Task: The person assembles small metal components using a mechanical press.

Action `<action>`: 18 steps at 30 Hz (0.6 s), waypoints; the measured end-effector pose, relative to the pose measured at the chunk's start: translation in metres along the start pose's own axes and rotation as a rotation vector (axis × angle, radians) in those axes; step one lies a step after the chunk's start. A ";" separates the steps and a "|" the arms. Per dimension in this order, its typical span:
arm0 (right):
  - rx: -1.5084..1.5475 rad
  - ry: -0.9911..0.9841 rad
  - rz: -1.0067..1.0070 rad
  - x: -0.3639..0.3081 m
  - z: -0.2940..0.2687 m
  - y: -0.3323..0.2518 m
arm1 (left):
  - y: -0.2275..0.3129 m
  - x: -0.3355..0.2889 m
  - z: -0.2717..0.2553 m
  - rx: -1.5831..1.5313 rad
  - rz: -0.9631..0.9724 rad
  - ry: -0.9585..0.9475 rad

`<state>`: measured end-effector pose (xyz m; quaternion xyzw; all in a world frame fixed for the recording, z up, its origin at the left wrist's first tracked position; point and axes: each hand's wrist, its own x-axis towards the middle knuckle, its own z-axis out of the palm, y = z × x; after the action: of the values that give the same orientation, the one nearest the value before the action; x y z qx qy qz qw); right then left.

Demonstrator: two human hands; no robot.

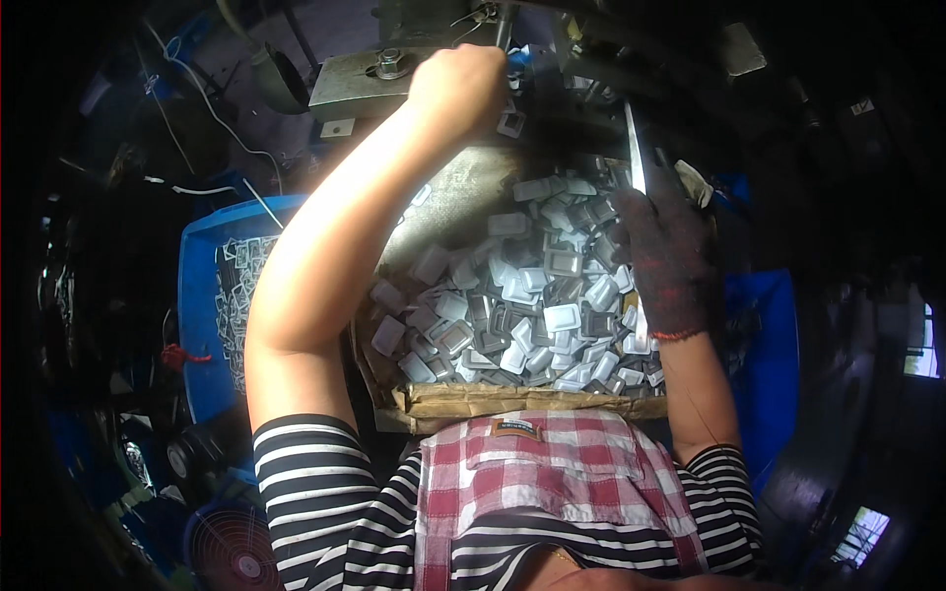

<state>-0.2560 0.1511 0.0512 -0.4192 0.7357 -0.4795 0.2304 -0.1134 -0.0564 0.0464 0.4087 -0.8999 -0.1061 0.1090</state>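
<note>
My left hand [459, 87], bare, is closed in a fist beside a thick metal block [345, 87] with a large bolt [389, 65]. A dark upright rod [506, 28] rises just beyond its knuckles; whatever the fingers grip is hidden. In a dark knitted glove, my right hand [672, 256] is closed around a long thin metal strip [636, 153], which points away from me. Beside the glove lies a heap of small rectangular metal pieces [563, 317], shaped like shallow trays, on a work surface edged with brown cardboard [532, 402].
At the left, a blue bin [202, 295] holds many thin, frame-like metal pieces [236, 295]. Another blue container [774, 345] stands at the right. A round fan [235, 552] sits at the lower left. Dark machinery [591, 44] fills the far side, and a pale cable [202, 89] hangs there.
</note>
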 end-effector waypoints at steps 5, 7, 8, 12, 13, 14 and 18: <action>-0.091 -0.026 -0.067 0.030 0.012 0.038 | -0.029 -0.050 0.016 -0.178 -0.118 0.115; -0.227 0.010 -0.179 0.035 0.014 0.050 | -0.029 -0.090 0.021 -0.238 -0.080 0.064; -0.219 -0.001 -0.181 0.036 0.017 0.052 | -0.022 -0.111 0.015 -0.191 -0.124 -0.084; -0.255 0.048 -0.278 0.038 0.005 0.058 | -0.024 -0.157 0.035 -0.262 -0.026 -0.163; -0.378 0.092 -0.359 0.038 0.000 0.054 | -0.021 -0.162 0.036 -0.258 -0.030 -0.159; -0.368 0.077 -0.364 0.029 0.002 0.041 | -0.018 -0.167 0.038 -0.198 -0.042 -0.118; -0.073 -0.045 -0.037 -0.018 -0.013 -0.001 | -0.018 -0.164 0.040 -0.252 -0.074 0.007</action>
<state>-0.2555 0.1731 0.0572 -0.4515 0.7394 -0.4470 0.2226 -0.0069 0.0605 -0.0146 0.4250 -0.8635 -0.2206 0.1587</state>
